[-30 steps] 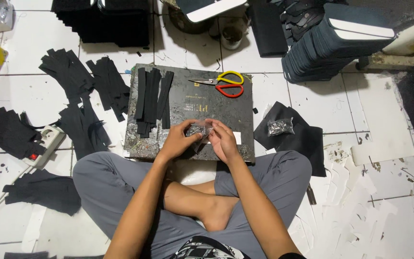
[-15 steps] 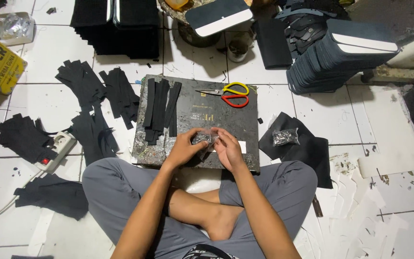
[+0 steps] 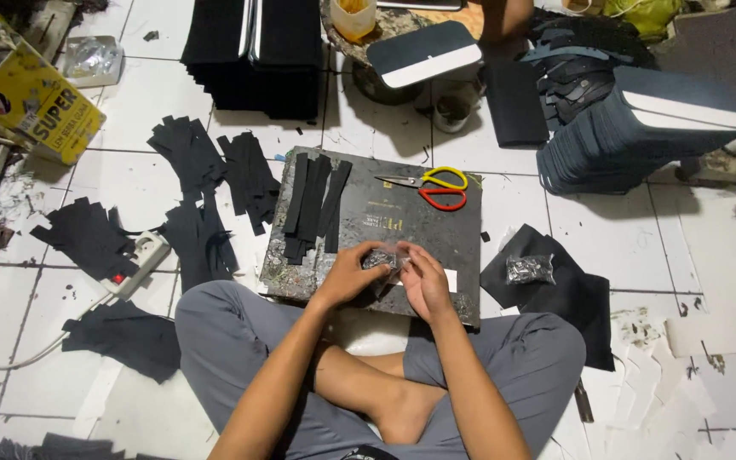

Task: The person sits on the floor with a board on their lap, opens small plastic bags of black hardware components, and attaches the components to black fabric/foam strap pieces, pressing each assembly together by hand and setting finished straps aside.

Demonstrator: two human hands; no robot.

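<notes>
I sit cross-legged on a white tiled floor with a dark work board (image 3: 419, 230) in front of my knees. My left hand (image 3: 349, 274) and my right hand (image 3: 423, 281) meet over the board's near edge, both pinching a small clear plastic bag (image 3: 382, 258) of small metal parts. Black strips (image 3: 313, 204) lie on the board's left part. Scissors (image 3: 432, 187) with one yellow and one red handle lie on its far right part.
Black cut pieces (image 3: 198, 183) are scattered on the floor to the left, near a white power strip (image 3: 138, 262). A second small bag of metal parts (image 3: 530, 268) rests on black sheets at right. Stacks of black material (image 3: 257, 51) and dark flat pieces (image 3: 623, 136) stand beyond. A yellow box (image 3: 36, 106) is far left.
The view has shifted slightly, so everything sits lower in the frame. My hands stay together on the small bag over the board, fingers working at it.
</notes>
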